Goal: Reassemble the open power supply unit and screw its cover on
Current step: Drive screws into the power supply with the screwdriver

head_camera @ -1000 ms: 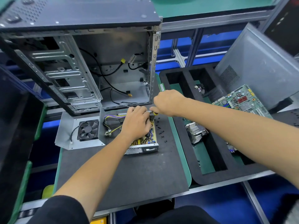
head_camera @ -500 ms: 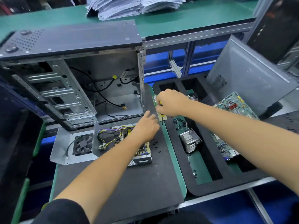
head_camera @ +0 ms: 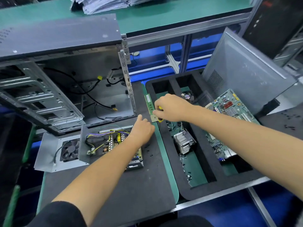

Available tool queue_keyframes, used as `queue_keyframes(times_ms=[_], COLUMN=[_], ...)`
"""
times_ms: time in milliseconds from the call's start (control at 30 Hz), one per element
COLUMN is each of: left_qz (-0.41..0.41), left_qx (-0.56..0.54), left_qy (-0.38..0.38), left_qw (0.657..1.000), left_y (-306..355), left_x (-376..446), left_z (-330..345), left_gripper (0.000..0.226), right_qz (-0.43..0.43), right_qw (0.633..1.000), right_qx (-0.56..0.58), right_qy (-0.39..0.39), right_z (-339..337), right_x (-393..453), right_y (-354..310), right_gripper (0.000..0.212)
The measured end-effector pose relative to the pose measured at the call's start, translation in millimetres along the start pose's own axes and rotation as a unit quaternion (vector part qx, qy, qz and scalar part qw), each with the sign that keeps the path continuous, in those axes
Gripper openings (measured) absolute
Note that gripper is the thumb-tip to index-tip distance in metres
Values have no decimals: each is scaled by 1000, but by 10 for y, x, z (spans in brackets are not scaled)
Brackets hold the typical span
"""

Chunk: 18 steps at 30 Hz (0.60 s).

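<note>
The open power supply unit [head_camera: 108, 145] lies on the dark mat, its circuit board and coloured wires bare. Its grey cover with the black fan [head_camera: 69, 149] lies flat to the left, joined by a thin cable. My left hand [head_camera: 142, 128] hovers over the unit's far right corner, fingers curled downward; what they touch is hidden. My right hand [head_camera: 170, 108] grips a yellow-and-black screwdriver [head_camera: 160, 119] above the mat's right edge, beside a green memory stick [head_camera: 149, 104]. Several small black screws [head_camera: 148, 147] lie loose on the mat just right of the unit.
An open computer case [head_camera: 65, 76] stands behind the unit. A black foam tray [head_camera: 198, 154] on the right holds a heatsink [head_camera: 184, 141], a motherboard [head_camera: 229, 110] and small parts. A grey side panel [head_camera: 246, 69] leans at the back right. Papers lie on the far green bench.
Both hands have left the power supply's board. My right hand carried the screwdriver up and right to the mat's edge; my left hand moved to the unit's far right corner.
</note>
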<state>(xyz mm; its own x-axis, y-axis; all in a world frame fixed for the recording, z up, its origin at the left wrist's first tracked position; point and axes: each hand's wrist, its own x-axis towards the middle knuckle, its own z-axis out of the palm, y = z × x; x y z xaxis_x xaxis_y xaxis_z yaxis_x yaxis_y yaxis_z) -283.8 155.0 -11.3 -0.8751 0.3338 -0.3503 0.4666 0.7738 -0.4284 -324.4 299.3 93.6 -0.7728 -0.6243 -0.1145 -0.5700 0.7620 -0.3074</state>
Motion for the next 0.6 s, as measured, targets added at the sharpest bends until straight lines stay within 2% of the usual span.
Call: queue_keyframes(times_ms=[200, 267, 333, 400, 500, 600], left_qz=[-23, -48, -76, -101, -132, -161], left_qx=[-44, -110, -222, -348, -533, -611], left_qy=[6, 23, 38, 55, 107, 167], left_qw=[999, 993, 971, 930, 829, 757], left_y=[-5, -19, -74, -187, -399, -581], left_x=[-11, -23, -39, -88, -253, -457], left_z=[-58, -91, -136, -183, -220, -203], left_gripper=[10, 14, 20, 22, 20, 18], right_qz=[-6, 2, 19, 31, 25, 2], right_qw=[999, 997, 989, 984, 985, 983], right_qx=[32, 77, 136, 162, 139, 135], right_qy=[10, 26, 49, 74, 100, 124], right_z=[29, 6, -29, -72, -153, -253], right_x=[15, 39, 67, 111, 197, 282], right_y=[-2, 0, -17, -76, -256, -493], right_gripper=[27, 35, 41, 40, 42, 43])
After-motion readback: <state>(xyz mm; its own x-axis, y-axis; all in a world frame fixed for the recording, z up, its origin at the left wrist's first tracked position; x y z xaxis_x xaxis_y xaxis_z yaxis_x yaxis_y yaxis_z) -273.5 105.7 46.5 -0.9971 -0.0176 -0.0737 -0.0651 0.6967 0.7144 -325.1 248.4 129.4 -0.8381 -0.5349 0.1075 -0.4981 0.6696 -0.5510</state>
